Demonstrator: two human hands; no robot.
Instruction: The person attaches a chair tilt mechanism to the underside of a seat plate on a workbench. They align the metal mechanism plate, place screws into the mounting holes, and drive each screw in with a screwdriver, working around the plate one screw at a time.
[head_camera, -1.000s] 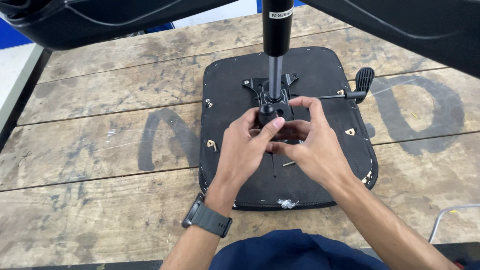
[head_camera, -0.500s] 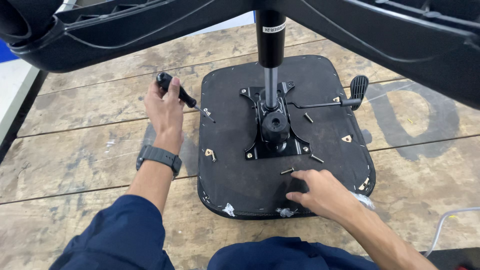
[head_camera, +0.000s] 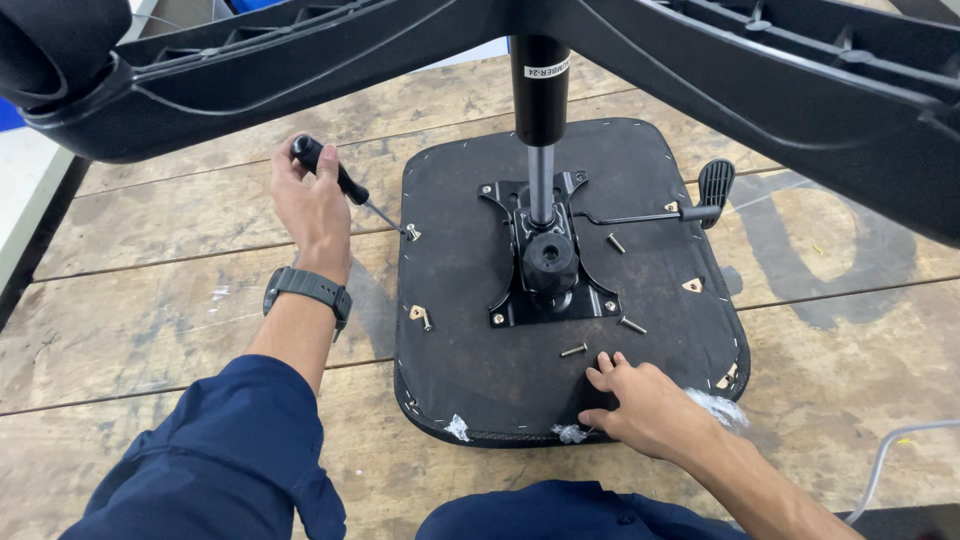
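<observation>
Nearest the camera, the right hand (head_camera: 648, 408) rests on the front edge of the upturned chair seat (head_camera: 460, 300), fingers slightly spread and flat on the black underside, holding nothing; its fingertips lie just beside a loose screw (head_camera: 574, 350). The seat is a rounded black square lying underside-up on the wooden table (head_camera: 150, 330), with torn white scraps at its front rim and small brass brackets near its edges. At its middle sits a black metal mounting plate (head_camera: 550, 270) with the gas-lift column (head_camera: 540, 110) rising from it, and a lever (head_camera: 716, 185) reaching out to the right. Two more screws (head_camera: 632, 324) lie loose beside the plate.

Further off, the left hand (head_camera: 312, 205) — a dark watch on its wrist — is curled shut around the black handle of a screwdriver (head_camera: 340, 180), its tip near a bracket at the seat's left edge. Overhead, the black star base (head_camera: 760, 80) spans the top of the view and hides the far table.
</observation>
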